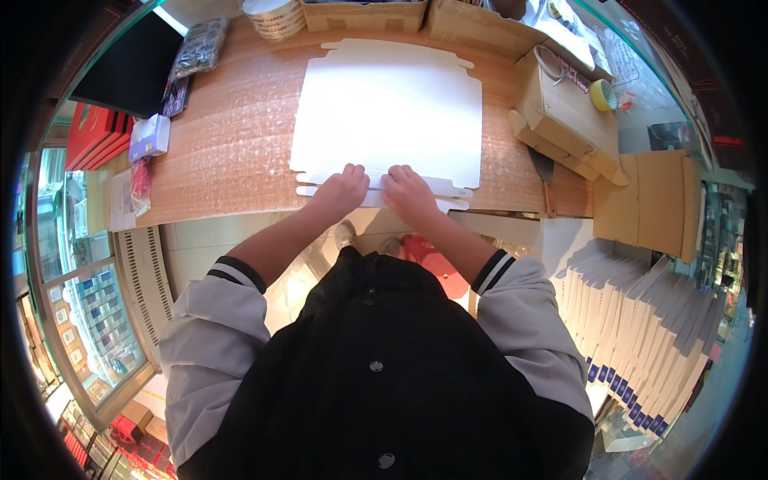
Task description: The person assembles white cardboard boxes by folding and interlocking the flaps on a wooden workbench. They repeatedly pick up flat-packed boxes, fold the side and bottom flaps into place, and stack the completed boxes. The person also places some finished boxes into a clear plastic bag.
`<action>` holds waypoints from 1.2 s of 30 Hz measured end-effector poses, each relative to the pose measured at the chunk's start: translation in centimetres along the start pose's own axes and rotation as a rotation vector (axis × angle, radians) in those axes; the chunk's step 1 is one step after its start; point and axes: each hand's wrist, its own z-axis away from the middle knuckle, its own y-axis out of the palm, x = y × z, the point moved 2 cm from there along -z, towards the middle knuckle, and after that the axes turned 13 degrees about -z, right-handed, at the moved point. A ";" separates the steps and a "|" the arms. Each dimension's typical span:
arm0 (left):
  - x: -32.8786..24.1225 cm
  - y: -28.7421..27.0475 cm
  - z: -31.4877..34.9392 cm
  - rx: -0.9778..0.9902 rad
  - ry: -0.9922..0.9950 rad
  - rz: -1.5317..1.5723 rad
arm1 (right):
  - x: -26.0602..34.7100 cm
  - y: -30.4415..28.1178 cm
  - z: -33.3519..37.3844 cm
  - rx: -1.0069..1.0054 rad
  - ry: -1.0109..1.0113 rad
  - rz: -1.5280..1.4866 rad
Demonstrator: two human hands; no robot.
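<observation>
A flat white cardboard box blank (388,112) with notched, tabbed edges lies on the wooden table in front of me. Its narrow near flaps sit at the table's front edge. My left hand (342,193) grips the folded near edge left of its middle, fingers curled over it. Close beside it, my right hand (409,191) holds the same edge a little to the right, also with curled fingers. The thumbs are mostly hidden behind the fingers and the card.
A brown cardboard box (568,112) and a scraper (544,176) are at the right of the wooden table (232,136). Tape rolls (274,18) stand at the back. A tissue pack (150,137) lies left. Many upright white folded boxes (640,320) stand at lower right.
</observation>
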 end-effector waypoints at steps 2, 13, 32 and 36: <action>0.1 0.2 0.0 -0.018 0.001 0.020 | -0.3 0.4 -0.3 0.011 -0.054 0.066; 0.1 0.0 -0.5 -0.003 0.037 -0.062 | 0.4 1.3 -0.8 0.045 -0.084 0.057; 4.2 1.3 2.0 0.169 -0.390 0.354 | -5.8 -3.5 2.5 0.223 0.391 -0.192; 4.5 -0.7 -0.6 0.149 -0.366 0.144 | -6.5 -4.7 0.4 0.118 0.409 0.130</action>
